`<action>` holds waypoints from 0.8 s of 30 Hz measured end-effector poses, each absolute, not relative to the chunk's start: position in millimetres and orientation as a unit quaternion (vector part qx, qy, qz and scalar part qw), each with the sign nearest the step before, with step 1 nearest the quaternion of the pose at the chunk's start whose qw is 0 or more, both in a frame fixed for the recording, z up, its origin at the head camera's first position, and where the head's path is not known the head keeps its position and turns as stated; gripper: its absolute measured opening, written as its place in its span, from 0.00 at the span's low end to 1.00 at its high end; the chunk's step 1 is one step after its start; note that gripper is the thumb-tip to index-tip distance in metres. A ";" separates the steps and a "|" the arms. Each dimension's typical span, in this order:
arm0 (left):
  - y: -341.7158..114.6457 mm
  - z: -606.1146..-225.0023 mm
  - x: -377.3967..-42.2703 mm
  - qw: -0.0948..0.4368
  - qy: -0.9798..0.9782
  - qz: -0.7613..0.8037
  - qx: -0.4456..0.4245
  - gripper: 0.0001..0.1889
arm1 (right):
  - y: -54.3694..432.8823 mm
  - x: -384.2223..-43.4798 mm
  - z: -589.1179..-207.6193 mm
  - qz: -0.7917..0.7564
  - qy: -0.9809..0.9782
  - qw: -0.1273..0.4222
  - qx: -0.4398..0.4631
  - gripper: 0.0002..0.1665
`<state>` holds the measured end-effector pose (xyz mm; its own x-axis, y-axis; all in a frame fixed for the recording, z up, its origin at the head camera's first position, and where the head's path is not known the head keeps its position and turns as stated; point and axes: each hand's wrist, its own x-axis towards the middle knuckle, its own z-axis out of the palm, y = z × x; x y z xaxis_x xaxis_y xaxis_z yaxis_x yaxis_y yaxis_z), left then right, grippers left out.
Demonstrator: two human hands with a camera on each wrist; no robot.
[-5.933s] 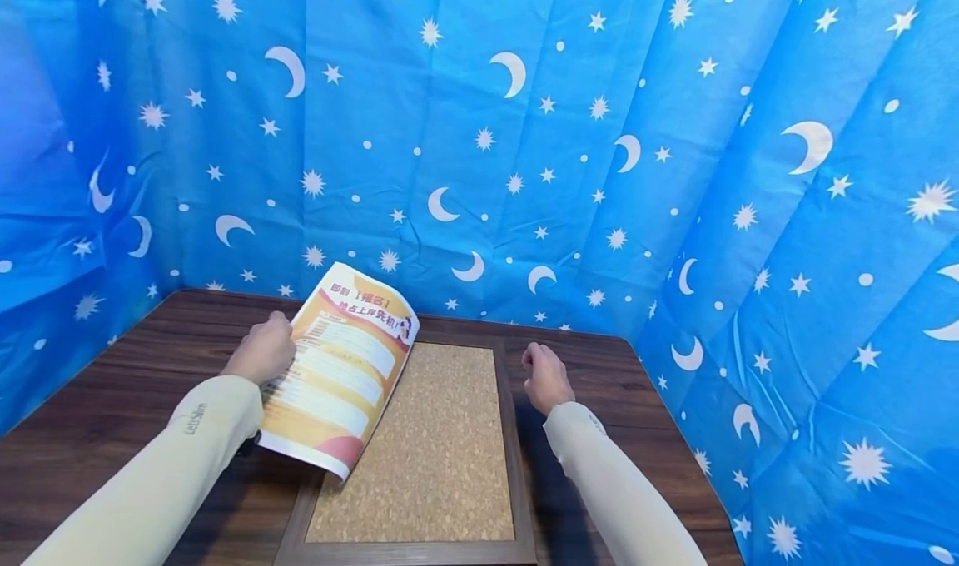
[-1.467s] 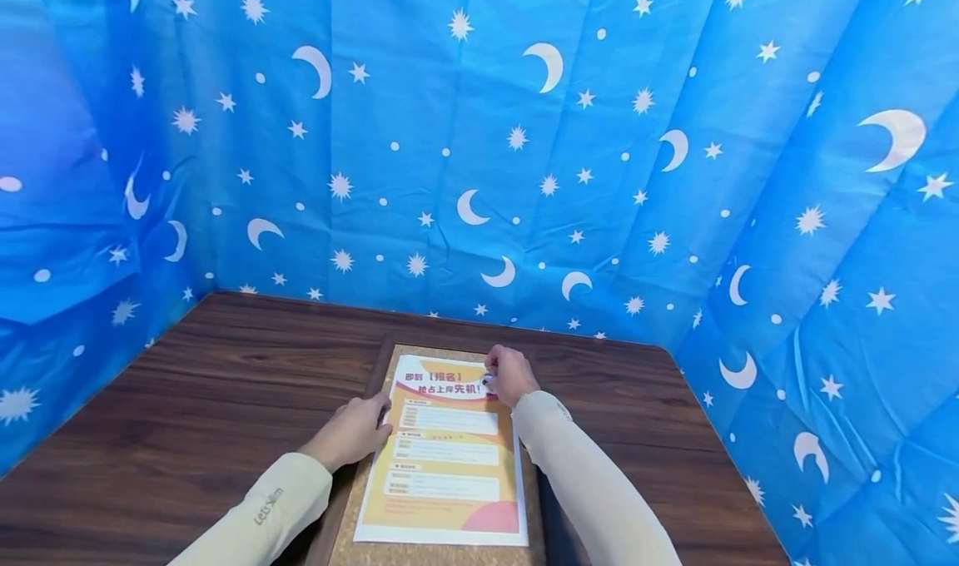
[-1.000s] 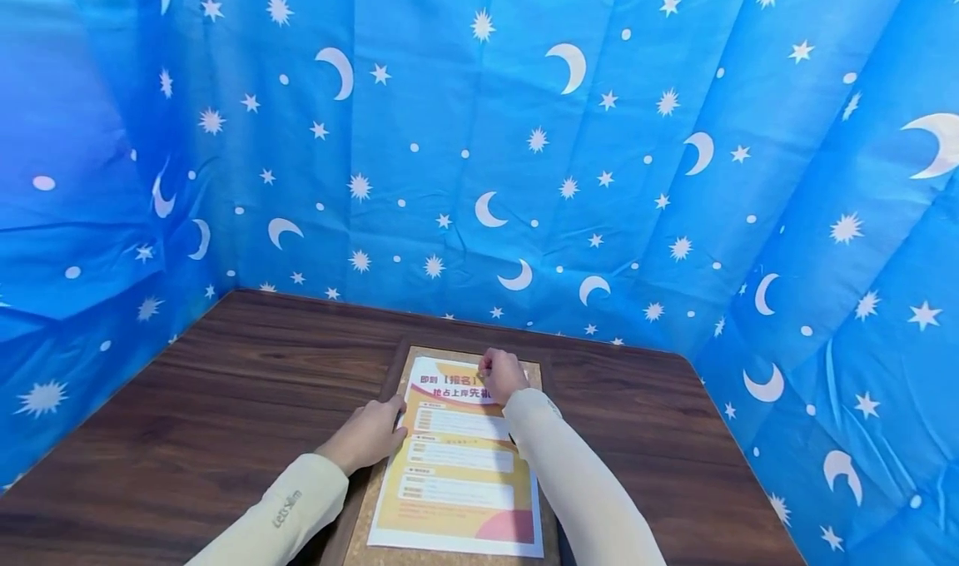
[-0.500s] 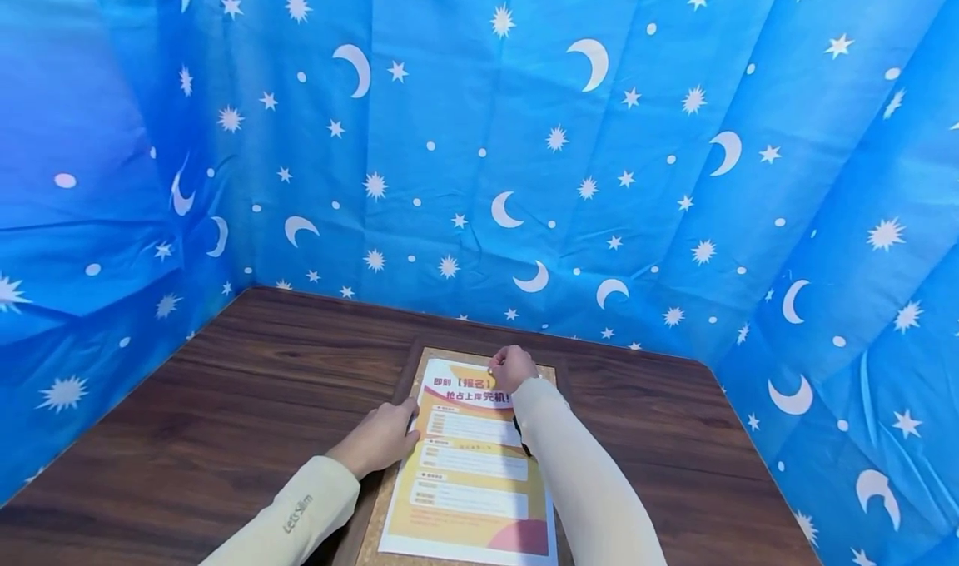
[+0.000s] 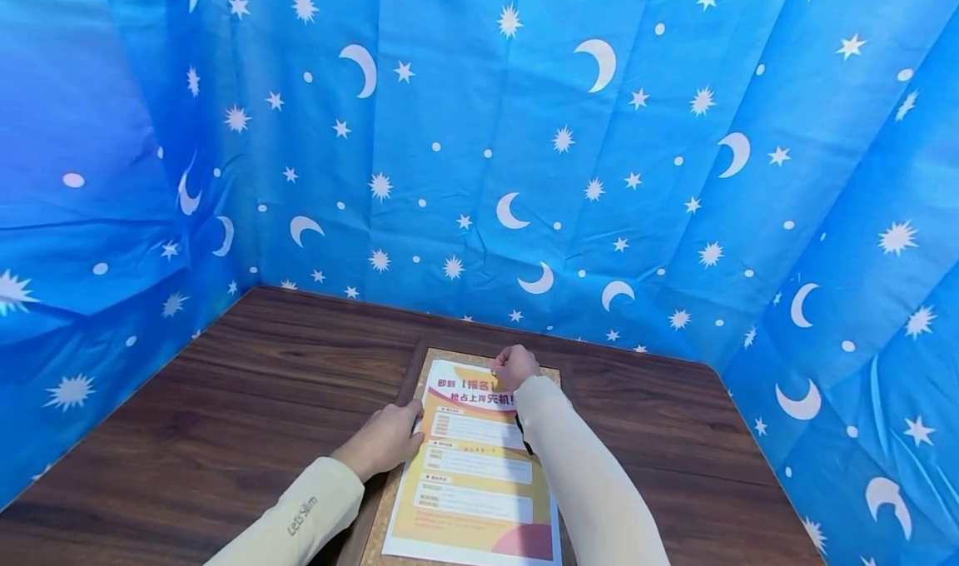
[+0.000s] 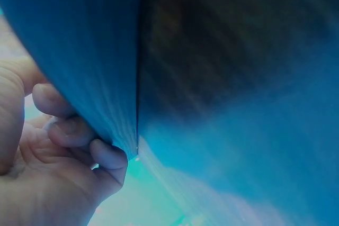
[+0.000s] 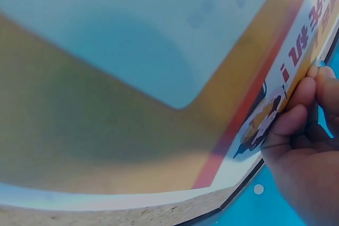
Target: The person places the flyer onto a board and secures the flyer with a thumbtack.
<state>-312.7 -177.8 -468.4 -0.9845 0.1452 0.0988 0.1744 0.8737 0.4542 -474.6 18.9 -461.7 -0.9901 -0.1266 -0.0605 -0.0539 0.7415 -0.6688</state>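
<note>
A yellow and white printed poster (image 5: 468, 508) lies on a cork board (image 7: 132, 217) with a dark wooden frame (image 5: 414, 376). My left hand (image 5: 382, 439) holds the board's left side, beside the poster's edge. Its fingers (image 6: 71, 130) bend against the frame in the left wrist view. Near the poster's top, right of centre, my right hand (image 5: 515, 368) pinches a tiny thing between thumb and forefinger. It looks like a pushpin, mostly covered by the fingertips (image 7: 324, 72). The right hand and sleeve hide the poster's upper right part in the head view.
The board lies on a dark wood-grain table (image 5: 285, 374). A blue curtain (image 5: 449, 175) with white moons and stars closes off the back and both sides. Bare table shows left and right of the board.
Earlier the left hand held the poster lifted off the cork; it now lies flat on the board. The right hand has shifted left from the poster's upper right corner. The head view has turned slightly left.
</note>
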 end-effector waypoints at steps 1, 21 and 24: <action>-177.7 -468.9 -312.6 0.029 -0.967 -0.240 -0.083 0.13 | 18.9 -474.1 -461.3 -0.359 0.931 0.053 -0.043 0.08; -177.3 -465.5 -312.8 0.023 -0.966 -0.242 -0.082 0.13 | 14.7 -470.2 -454.0 -0.360 0.931 0.056 0.010 0.07; -177.4 -466.1 -313.2 0.021 -0.966 -0.242 -0.082 0.14 | 13.1 -469.5 -454.1 -0.352 0.935 0.050 0.008 0.07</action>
